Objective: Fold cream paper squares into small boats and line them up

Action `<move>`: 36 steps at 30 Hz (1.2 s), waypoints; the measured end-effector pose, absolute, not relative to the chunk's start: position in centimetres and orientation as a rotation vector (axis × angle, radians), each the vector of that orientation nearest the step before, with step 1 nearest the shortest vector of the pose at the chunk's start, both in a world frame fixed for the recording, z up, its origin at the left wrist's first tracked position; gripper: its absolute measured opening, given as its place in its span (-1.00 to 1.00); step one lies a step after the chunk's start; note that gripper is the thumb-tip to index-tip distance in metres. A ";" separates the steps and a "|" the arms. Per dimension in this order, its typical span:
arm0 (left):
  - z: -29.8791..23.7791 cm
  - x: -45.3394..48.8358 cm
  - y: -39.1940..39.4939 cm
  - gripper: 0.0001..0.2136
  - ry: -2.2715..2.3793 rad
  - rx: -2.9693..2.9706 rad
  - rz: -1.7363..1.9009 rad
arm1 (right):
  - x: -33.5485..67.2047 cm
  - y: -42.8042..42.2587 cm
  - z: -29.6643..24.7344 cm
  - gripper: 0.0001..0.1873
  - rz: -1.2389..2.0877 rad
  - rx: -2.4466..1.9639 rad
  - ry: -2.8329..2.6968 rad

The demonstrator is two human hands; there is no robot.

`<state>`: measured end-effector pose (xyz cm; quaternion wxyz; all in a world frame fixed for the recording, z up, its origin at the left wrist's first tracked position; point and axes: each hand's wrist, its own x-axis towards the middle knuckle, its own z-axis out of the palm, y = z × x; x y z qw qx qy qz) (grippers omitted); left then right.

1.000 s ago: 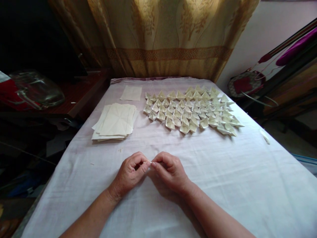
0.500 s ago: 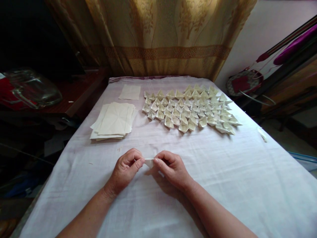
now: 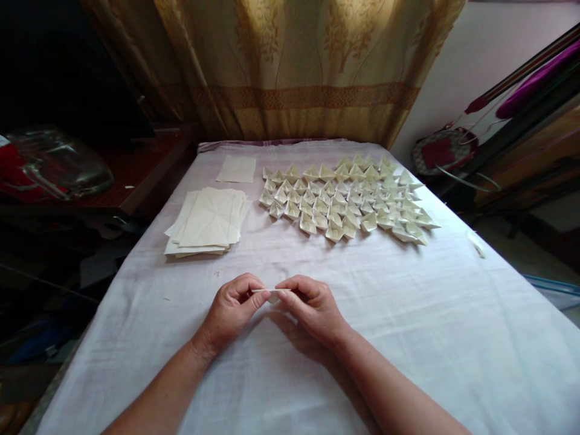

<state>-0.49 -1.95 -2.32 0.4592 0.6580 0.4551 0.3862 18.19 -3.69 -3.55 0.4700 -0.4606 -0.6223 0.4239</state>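
Observation:
Just above the cloth, a small folded piece of white paper (image 3: 272, 295) is pinched between both hands, its straight upper edge level and a point hanging below. My left hand (image 3: 235, 305) is closed on its left side, thumb in front. My right hand (image 3: 313, 307) grips the right side the same way. Thumbs and fingers cover much of the paper. Beyond the hands, to the right, stand many small folded paper boats (image 3: 338, 199) in close rows. Ahead of my left hand lies a stack of creased paper sheets (image 3: 211, 220).
A single paper sheet (image 3: 236, 169) lies behind the stack on the white tablecloth (image 3: 408, 338). A glass jug (image 3: 63, 163) lies on the dark red side table (image 3: 167, 157) at left. A gold curtain (image 3: 294, 66) hangs behind. A white scrap (image 3: 476, 244) lies near the right edge.
Both thumbs have slid inward along the folded paper and sit closer together. The paper's upper edge now shows past the thumbs on both sides. The boats and stack remain in place.

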 end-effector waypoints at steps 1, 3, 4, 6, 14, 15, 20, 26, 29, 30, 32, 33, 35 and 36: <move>-2.2 -0.6 -1.9 -0.74 1.111 1.596 0.948 | 18.3 -3.7 -3.5 -0.80 1.042 -1.124 -1.526; -2.0 -0.7 -1.9 -0.74 1.110 1.548 0.925 | 18.4 -3.7 -3.4 -0.78 0.985 -1.118 -1.554; -1.9 -0.7 -1.9 -0.74 1.114 1.530 0.907 | 18.4 -3.7 -3.3 -0.76 0.932 -1.113 -1.577; -1.8 -0.6 -1.9 -0.74 1.116 1.514 0.864 | 18.5 -3.8 -3.0 -0.74 0.823 -1.105 -1.625; -2.6 -0.1 -2.4 -0.73 1.211 1.513 0.854 | 18.3 -3.8 -2.6 -0.71 0.824 -1.232 -1.500; -2.8 -0.1 -2.5 -0.71 1.217 1.484 0.860 | 18.3 -3.7 -2.7 -0.71 0.866 -1.250 -1.468; -2.7 -0.2 -2.3 -0.73 1.200 1.384 0.888 | 18.2 -3.6 -3.0 -0.68 1.020 -1.237 -1.432; -1.7 0.1 -2.1 -0.72 1.169 1.233 0.869 | 18.2 -3.7 -3.4 -0.79 1.125 -1.143 -1.426; -1.5 0.3 -2.1 -0.71 1.161 1.197 0.868 | 18.1 -3.8 -3.6 -0.76 1.135 -1.113 -1.417; -1.5 0.3 -2.1 -0.71 1.159 1.195 0.867 | 18.1 -3.8 -3.7 -0.75 1.135 -1.109 -1.411; -1.4 0.4 -2.1 -0.70 1.159 1.202 0.867 | 18.1 -3.8 -3.9 -0.72 1.144 -1.103 -1.400; -1.4 0.4 -2.1 -0.70 1.161 1.209 0.866 | 18.0 -3.8 -3.9 -0.72 1.150 -1.100 -1.392; -1.3 0.4 -2.1 -0.68 1.174 1.223 0.866 | 18.0 -3.7 -4.1 -0.72 1.168 -1.089 -1.378; -1.3 0.4 -2.1 -0.68 1.183 1.229 0.865 | 18.0 -3.7 -4.1 -0.73 1.175 -1.084 -1.371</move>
